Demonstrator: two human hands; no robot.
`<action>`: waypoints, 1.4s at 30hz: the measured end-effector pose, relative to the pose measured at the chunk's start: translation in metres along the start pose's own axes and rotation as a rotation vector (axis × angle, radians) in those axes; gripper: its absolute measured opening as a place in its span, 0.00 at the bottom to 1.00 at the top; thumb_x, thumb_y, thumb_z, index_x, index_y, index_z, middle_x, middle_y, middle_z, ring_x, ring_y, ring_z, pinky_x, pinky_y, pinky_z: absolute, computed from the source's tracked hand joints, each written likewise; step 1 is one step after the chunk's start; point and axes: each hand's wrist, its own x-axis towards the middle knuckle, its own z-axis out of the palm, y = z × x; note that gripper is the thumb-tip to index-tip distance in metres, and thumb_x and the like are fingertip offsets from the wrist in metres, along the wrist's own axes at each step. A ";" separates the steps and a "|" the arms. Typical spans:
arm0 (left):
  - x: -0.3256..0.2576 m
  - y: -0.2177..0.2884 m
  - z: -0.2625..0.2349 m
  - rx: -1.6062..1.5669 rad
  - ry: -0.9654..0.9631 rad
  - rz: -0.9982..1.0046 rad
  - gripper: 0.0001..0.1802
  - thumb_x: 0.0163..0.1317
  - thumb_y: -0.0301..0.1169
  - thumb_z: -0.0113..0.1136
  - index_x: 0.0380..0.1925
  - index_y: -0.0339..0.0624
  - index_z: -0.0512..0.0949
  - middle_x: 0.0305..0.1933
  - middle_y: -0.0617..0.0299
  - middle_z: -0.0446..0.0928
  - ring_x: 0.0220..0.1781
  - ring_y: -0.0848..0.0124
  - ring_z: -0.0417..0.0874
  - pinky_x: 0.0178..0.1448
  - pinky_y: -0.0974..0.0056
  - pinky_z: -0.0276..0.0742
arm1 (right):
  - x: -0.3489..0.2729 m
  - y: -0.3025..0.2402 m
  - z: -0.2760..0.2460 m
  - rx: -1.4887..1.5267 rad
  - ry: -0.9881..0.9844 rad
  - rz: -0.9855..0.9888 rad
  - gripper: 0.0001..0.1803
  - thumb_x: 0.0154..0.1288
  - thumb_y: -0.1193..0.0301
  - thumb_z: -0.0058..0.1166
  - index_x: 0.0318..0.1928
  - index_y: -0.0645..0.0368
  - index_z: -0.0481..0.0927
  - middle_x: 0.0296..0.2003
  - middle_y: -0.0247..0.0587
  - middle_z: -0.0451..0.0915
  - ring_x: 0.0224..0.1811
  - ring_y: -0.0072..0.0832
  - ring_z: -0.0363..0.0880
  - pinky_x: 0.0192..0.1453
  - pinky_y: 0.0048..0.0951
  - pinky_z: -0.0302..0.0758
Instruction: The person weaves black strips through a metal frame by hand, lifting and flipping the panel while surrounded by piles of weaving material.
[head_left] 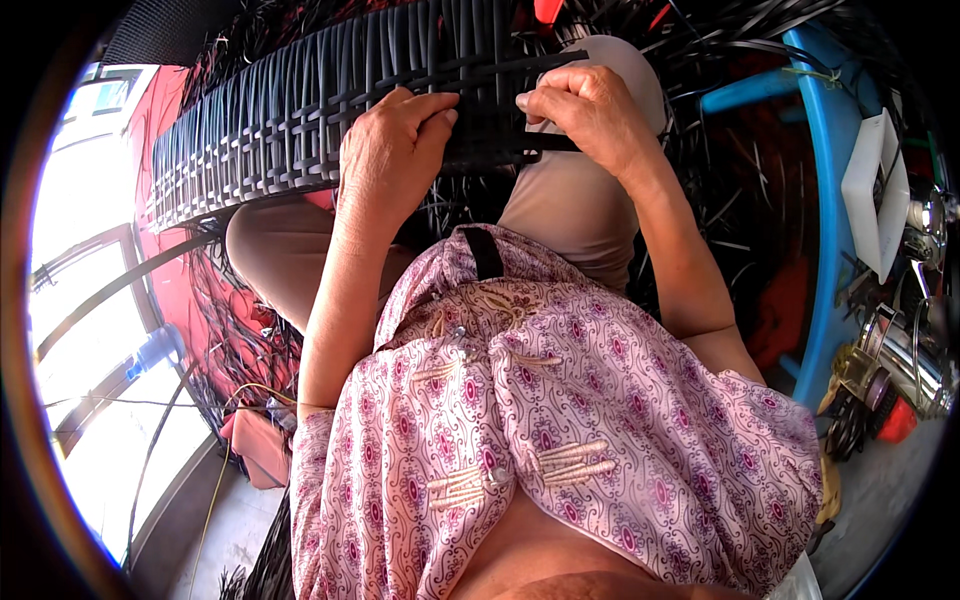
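Note:
A long panel woven from flat black strips [290,125] lies across my lap, running from the far left up to the middle. Over its near edge is my left hand [392,155], closed, with thumb and forefinger pinched together at the weave; what sits between the tips is lost against the black. My right hand [590,112] is closed too, its fingertips pinching at a black strip at the panel's right end. One loose strip end [565,60] sticks out just beyond those fingers, and another short end [548,142] pokes out below them over my knee.
Loose black strips [740,215] lie heaped on the red ground covering [780,300]. To the right stands a blue plastic frame [825,210], with a white box-like piece [872,200] and shiny metal items [905,350] beyond it. A bright glazed opening [90,260] is at left.

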 end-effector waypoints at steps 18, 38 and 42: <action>0.001 -0.003 -0.002 -0.109 -0.033 -0.062 0.13 0.59 0.34 0.60 0.41 0.43 0.85 0.33 0.56 0.81 0.36 0.61 0.84 0.43 0.61 0.77 | 0.000 0.006 0.002 0.064 -0.142 0.089 0.19 0.60 0.56 0.58 0.30 0.62 0.85 0.23 0.38 0.82 0.26 0.23 0.78 0.35 0.27 0.73; -0.006 -0.010 -0.062 -0.326 0.237 -0.170 0.09 0.64 0.32 0.60 0.35 0.36 0.81 0.24 0.63 0.78 0.26 0.78 0.76 0.32 0.71 0.72 | -0.011 -0.080 0.005 -0.248 0.167 -0.323 0.10 0.66 0.66 0.60 0.39 0.60 0.84 0.31 0.35 0.84 0.35 0.21 0.82 0.37 0.24 0.75; -0.011 -0.001 -0.083 -0.469 0.206 -0.101 0.09 0.64 0.33 0.60 0.38 0.38 0.80 0.30 0.66 0.78 0.31 0.80 0.76 0.37 0.73 0.71 | 0.015 -0.087 0.044 0.116 0.084 -0.453 0.13 0.64 0.65 0.60 0.43 0.61 0.83 0.34 0.44 0.84 0.34 0.28 0.85 0.38 0.26 0.77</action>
